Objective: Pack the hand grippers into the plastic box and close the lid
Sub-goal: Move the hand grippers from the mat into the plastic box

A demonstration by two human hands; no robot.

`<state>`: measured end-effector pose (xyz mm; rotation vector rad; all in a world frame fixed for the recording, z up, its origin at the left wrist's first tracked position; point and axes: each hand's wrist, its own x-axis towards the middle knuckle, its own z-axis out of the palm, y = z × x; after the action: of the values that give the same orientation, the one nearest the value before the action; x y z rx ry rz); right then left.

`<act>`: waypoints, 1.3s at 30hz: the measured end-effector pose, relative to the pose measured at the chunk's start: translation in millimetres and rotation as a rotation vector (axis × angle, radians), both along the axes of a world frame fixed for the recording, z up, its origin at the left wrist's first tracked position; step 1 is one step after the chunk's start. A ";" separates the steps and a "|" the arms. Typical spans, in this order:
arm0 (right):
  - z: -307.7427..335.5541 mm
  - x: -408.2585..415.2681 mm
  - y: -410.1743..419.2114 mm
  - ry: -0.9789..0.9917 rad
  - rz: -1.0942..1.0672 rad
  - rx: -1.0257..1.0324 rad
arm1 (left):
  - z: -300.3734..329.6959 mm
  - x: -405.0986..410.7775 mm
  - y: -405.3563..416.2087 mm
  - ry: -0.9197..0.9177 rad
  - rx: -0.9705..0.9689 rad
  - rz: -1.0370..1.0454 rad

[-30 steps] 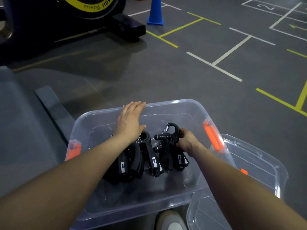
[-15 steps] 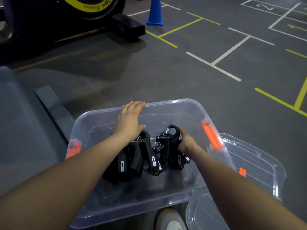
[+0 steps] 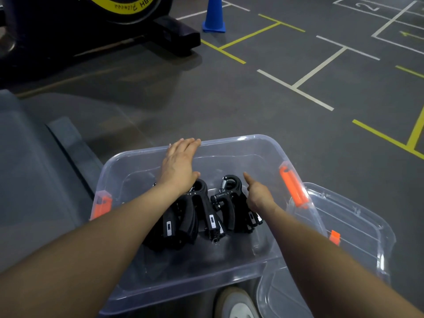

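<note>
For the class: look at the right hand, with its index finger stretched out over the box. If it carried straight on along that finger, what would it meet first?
Probably the far wall of the plastic box. The right hand points up and away past the hand grippers, but depth is unclear here.

right hand (image 3: pixel 258 198) | released hand gripper (image 3: pixel 230 198) | forefinger now extended
</note>
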<state>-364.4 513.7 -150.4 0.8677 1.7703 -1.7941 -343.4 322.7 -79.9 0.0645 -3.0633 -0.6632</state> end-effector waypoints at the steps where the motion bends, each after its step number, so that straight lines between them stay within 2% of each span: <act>1: -1.8 -0.1 1.0 0.003 0.011 0.007 | 0.2 -0.1 -0.2 -0.004 0.002 0.000; 5: -0.5 2.6 -1.3 -0.051 0.130 0.042 | 0.1 0.0 -0.7 -0.010 0.006 -0.003; 6: 1.4 6.9 -2.1 -0.003 0.193 0.084 | 0.1 -0.2 -0.8 -0.009 0.008 -0.002; 8: 0.1 7.6 -1.6 -0.065 0.225 0.038 | -0.1 -0.6 -1.1 -0.007 0.009 0.001; 11: -17.3 4.8 6.4 -0.113 0.363 0.230 | -0.4 -0.5 -0.6 -0.008 0.003 0.002; 12: -22.2 5.1 11.9 -0.096 0.471 0.331 | -0.7 -0.5 -0.5 -0.007 0.002 0.003; 20: -22.1 4.5 28.0 -0.113 0.621 0.398 | -2.8 -0.6 1.6 0.010 -0.004 0.016; 25: -13.2 7.1 24.3 -0.151 0.849 0.482 | -3.0 -1.7 -0.6 0.005 -0.009 0.006; 32: -14.4 14.5 28.2 -0.129 0.756 0.402 | -3.2 -2.8 0.4 0.005 -0.031 0.011; 39: 16.1 9.3 10.1 0.177 0.454 0.298 | 4.8 -4.3 -1.1 -0.063 -0.052 -0.016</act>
<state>-355.0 523.8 -134.3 0.3688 2.1747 -1.3678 -347.7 321.6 -75.1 0.0611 -3.1423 -0.5936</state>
